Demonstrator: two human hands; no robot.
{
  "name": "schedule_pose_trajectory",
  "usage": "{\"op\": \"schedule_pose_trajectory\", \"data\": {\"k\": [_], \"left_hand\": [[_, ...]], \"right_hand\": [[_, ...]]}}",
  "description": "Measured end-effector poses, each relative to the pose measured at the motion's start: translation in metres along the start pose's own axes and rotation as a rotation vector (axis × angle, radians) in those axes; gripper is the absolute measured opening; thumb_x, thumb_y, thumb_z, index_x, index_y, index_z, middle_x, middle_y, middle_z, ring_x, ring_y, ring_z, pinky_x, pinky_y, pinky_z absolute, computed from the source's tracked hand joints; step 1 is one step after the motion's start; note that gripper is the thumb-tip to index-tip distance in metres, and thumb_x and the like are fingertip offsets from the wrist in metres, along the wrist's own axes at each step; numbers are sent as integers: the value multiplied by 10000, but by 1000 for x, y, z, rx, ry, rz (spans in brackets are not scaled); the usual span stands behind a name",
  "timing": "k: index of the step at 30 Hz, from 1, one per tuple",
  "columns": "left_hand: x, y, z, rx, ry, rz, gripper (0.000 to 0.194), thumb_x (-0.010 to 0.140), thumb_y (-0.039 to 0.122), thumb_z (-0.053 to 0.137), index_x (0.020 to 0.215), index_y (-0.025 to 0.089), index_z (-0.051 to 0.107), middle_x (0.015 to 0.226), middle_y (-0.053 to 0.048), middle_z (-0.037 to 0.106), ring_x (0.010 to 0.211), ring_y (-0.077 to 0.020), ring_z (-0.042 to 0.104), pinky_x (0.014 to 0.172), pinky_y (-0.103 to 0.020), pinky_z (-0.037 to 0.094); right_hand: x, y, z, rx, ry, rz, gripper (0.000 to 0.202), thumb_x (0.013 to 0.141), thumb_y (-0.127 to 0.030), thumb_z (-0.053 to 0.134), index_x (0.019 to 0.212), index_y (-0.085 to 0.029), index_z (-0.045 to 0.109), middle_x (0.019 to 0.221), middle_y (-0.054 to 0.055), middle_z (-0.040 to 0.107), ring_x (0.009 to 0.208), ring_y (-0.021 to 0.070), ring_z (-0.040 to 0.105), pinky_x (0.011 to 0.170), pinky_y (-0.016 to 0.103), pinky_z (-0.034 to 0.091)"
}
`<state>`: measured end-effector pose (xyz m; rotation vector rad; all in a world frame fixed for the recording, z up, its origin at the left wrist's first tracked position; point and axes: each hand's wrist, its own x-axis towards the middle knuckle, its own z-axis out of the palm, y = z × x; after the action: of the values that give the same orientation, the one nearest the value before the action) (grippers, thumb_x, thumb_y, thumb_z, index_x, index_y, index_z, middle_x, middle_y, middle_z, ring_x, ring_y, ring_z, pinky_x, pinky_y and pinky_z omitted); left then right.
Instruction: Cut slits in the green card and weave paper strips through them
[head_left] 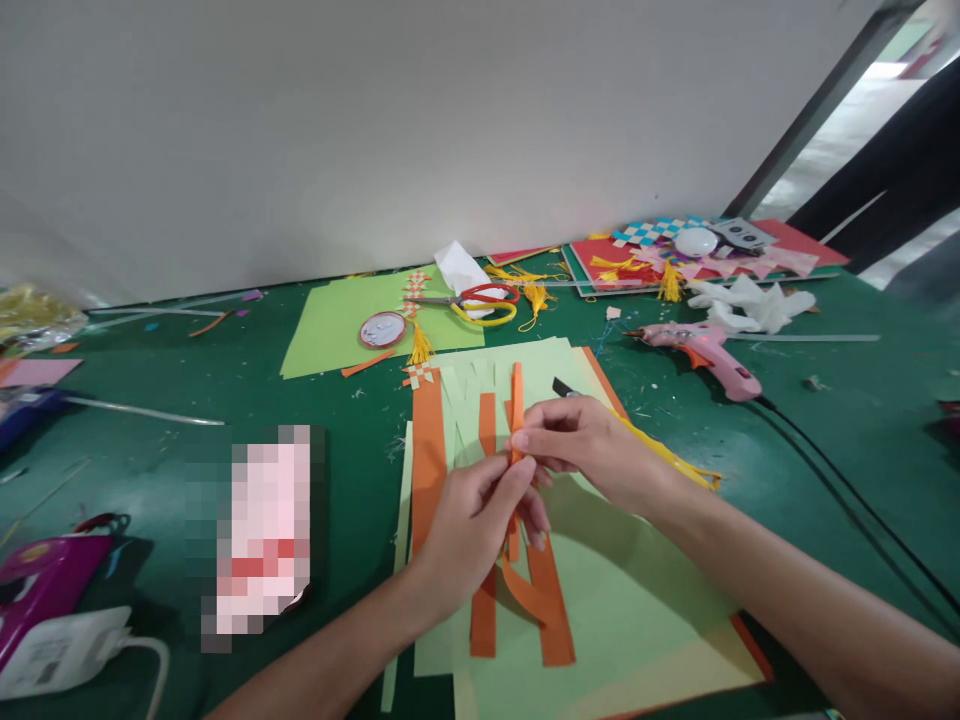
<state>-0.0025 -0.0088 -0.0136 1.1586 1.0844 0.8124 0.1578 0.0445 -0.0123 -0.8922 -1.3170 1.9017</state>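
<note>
Right now, your orange strip [517, 390] stands nearly parallel to the frame's sides, its long axis running from just above the centre of the frame down toward the lower middle. Its narrow top end points toward the upper edge of the frame, and its lower part shows again beneath your fingers.

Your right hand [581, 435] has its grip together on the strip, thumb and fingers pinching it below the top end. Your left hand [476, 500] is clamped on the same strip just below that, thumb near the right hand's fingertips. So the strip passes through both grips, with a free length above them and another below; the fingers hide the stretch between.

Under your hands, the pale green paper [615, 600] fills the lower middle of the frame, with two loose orange pieces [484, 620] lying on it and a curled orange piece [525, 595] between them. A wider orange band [429, 450] lies to their left. Just above your right hand is a dark-tipped cutter [566, 388], and a yellow tassel [675, 462] lies beyond your wrist. Farther up the green desk [352, 430] you have scissors [487, 300] at upper centre and a pink glue gun [705, 355] at upper right.
</note>
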Motion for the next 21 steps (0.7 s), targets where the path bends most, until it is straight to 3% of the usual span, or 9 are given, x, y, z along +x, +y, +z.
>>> {"op": "schedule_pose_trajectory", "data": {"k": [13,21], "left_hand": [[0,0,1,-22,23,11,331,971,398,468,803,154,615,571,8,635,457,-100,592,514,-199,470],[-2,2,2,81,76,31,354,975,381,463,730,164,598,575,9,638,471,-98,607,479,-175,453]], "right_hand": [[1,3,2,77,-2,-57,213,849,-275,706,682,-151,658,549,-29,539,512,71,463,488,217,329],[1,3,4,77,24,-55,215,831,-298,721,690,-153,649,592,-33,528,539,67,417,512,221,335]]}}
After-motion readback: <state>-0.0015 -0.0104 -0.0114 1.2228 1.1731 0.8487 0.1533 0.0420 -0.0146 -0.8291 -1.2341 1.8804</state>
